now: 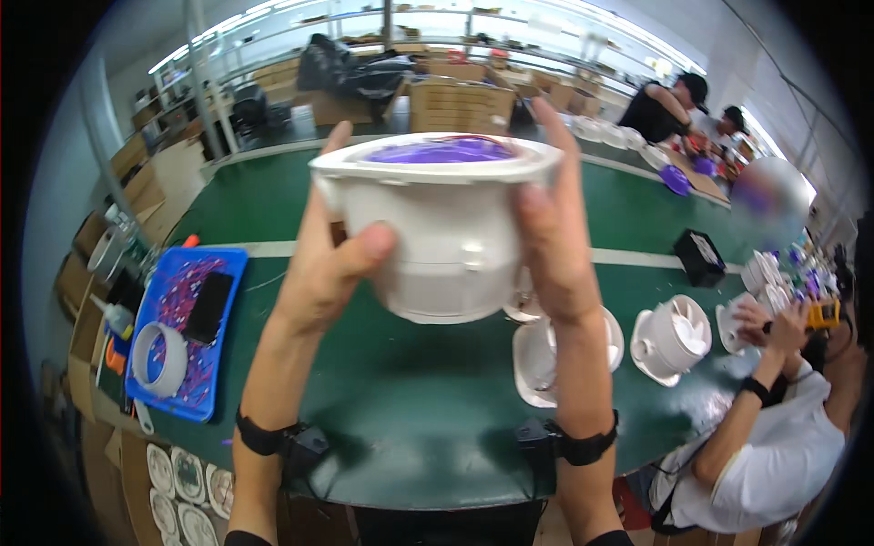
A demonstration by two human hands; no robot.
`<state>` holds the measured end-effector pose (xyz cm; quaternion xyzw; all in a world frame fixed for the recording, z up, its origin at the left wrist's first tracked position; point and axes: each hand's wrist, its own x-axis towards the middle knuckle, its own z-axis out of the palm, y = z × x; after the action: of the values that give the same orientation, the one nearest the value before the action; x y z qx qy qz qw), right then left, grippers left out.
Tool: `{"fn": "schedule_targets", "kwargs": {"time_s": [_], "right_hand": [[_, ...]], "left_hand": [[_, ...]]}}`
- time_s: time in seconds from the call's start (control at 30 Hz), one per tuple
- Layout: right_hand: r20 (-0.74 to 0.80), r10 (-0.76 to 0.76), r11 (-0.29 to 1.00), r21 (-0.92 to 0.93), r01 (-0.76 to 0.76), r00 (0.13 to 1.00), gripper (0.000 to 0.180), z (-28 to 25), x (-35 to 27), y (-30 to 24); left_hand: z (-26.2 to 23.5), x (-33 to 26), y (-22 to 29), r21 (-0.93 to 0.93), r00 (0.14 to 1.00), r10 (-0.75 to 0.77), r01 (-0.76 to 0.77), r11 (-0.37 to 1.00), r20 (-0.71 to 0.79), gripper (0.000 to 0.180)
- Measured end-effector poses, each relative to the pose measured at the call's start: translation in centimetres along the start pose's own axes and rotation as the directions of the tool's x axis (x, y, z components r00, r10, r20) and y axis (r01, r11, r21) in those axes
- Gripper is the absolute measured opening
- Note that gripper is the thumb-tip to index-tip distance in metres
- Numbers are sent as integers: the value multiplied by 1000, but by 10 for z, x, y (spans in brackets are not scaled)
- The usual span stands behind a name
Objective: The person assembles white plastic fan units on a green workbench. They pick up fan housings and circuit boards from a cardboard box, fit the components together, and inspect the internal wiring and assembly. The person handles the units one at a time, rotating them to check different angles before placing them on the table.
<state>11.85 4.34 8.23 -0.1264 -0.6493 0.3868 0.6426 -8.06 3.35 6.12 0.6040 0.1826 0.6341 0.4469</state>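
Note:
Raised above the green table, a white round plastic housing with a wide flanged rim is held between both my hands. A purple part and a thin red wire show at its top. My left hand grips its left side, the thumb pressed on the front wall. Its right side is clasped by my right hand, also with the thumb in front. The fingers behind the housing are partly hidden. Beneath my right forearm stand white housings, partly covered by the arm.
At the left lies a blue tray with many thin wires, a black block and a white ring. Another white housing and a black box sit to the right. A co-worker in white works at the right edge.

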Motion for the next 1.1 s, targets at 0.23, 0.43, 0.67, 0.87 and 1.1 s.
{"fn": "schedule_targets", "kwargs": {"time_s": [0.23,0.43,0.67,0.87,1.1], "right_hand": [[-62,82,995,-50,-85,995,79,6,-1,-4],[-93,112,943,-304,-136,989,95,21,-3,-16],[-47,132,955,-263,-140,990,91,17,-4,-17],[-30,158,959,-235,-160,987,77,9,-4,-16],[35,228,948,-238,-213,973,96,7,-4,-18]], "left_hand": [[16,-1,8,100,999,-5,9,995,-46,95],[8,4,8,-91,977,-214,211,973,-25,75],[9,4,3,-60,977,-208,206,977,-35,77],[9,3,3,-36,980,-188,186,982,-59,70],[4,5,3,-26,983,-181,180,983,-23,81]]}}
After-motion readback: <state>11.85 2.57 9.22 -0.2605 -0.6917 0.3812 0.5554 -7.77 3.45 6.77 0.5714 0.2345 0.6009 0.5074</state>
